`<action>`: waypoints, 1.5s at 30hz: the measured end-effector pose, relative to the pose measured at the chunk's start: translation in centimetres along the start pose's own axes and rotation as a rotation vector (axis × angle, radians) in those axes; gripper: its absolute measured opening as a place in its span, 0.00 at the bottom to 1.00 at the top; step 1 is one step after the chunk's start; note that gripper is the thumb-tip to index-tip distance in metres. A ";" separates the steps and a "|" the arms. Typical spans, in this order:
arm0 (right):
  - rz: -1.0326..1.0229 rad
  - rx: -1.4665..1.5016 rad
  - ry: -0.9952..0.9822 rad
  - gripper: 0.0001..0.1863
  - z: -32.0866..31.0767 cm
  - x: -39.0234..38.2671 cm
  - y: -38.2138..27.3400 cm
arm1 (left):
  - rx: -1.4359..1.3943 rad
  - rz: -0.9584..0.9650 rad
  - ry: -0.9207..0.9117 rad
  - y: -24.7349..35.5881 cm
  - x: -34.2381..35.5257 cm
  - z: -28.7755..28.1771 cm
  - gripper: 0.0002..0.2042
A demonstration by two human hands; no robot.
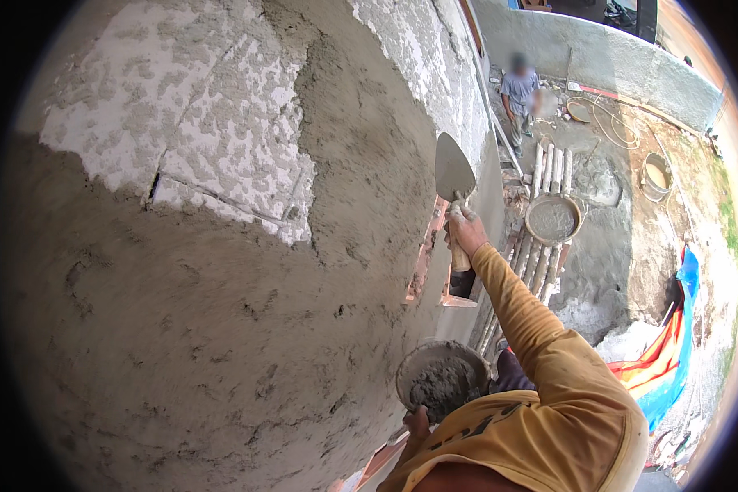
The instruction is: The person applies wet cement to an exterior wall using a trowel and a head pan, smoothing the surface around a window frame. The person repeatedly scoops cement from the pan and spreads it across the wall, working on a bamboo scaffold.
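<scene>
My right hand (467, 231) grips the wooden handle of a pointed trowel (454, 164), its grey blade turned upward beside the wall and over a small opening with a pinkish edge (436, 254). The wall (189, 328) carries rough wet-looking grey mortar, with white, mottled patches (180, 115) showing at the upper left and top. Low in the view, my left hand (416, 421) holds the rim of a dark round pan (410, 366) heaped with grey mortar, close to my body.
Below are wooden poles (547, 164) bearing a round tub of grey mix (533, 220). A person (518, 94) in grey stands farther back near a low wall (607, 61). At right are a bucket (656, 184), loose hoses and a blue, red and orange tarp (668, 361).
</scene>
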State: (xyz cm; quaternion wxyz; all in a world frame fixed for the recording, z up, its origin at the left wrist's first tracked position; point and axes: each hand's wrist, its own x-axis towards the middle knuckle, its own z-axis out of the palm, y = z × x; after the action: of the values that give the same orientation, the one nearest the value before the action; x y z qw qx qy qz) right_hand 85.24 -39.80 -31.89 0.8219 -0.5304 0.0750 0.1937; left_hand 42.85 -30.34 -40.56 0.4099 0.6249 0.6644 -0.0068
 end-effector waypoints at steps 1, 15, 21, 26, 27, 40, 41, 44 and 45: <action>-0.037 0.017 -0.011 0.10 1.1 1.0 -0.7 | -0.022 0.012 -0.002 0.2 -0.2 0.1 0.23; -0.474 -0.344 0.000 0.12 11.4 6.4 -10.4 | 0.022 0.044 0.022 -3.0 1.8 0.0 0.24; -0.221 0.249 -0.186 0.08 16.3 0.5 -18.7 | -0.015 -0.006 0.006 0.7 -1.0 -1.4 0.24; -0.276 0.317 -0.249 0.09 18.0 -1.9 -21.3 | -0.006 -0.015 0.074 -0.3 -0.6 -0.9 0.29; -0.329 0.290 -0.254 0.09 18.1 -1.5 -20.6 | -0.003 0.000 0.061 -1.8 0.9 -0.5 0.29; -0.188 0.494 -0.451 0.14 14.0 -9.2 -18.4 | -0.004 0.214 0.016 -4.9 4.0 0.5 0.19; -0.240 0.508 -0.436 0.13 13.0 -9.5 -18.5 | 0.024 0.158 0.003 -3.7 3.2 0.6 0.22; -0.563 0.352 -0.246 0.15 11.2 -11.1 -18.7 | 0.029 0.079 -0.052 -1.8 1.9 -0.4 0.27; -0.663 0.264 -0.124 0.16 11.1 -11.4 -18.6 | -0.026 0.112 -0.094 -2.2 2.2 -0.9 0.28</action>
State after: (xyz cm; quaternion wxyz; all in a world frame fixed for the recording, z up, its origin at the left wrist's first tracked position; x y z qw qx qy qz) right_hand 81.30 -39.31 -7.73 0.9044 -0.4025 -0.1268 -0.0626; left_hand 40.77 -28.55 -42.25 0.4484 0.6548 0.6084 -0.0047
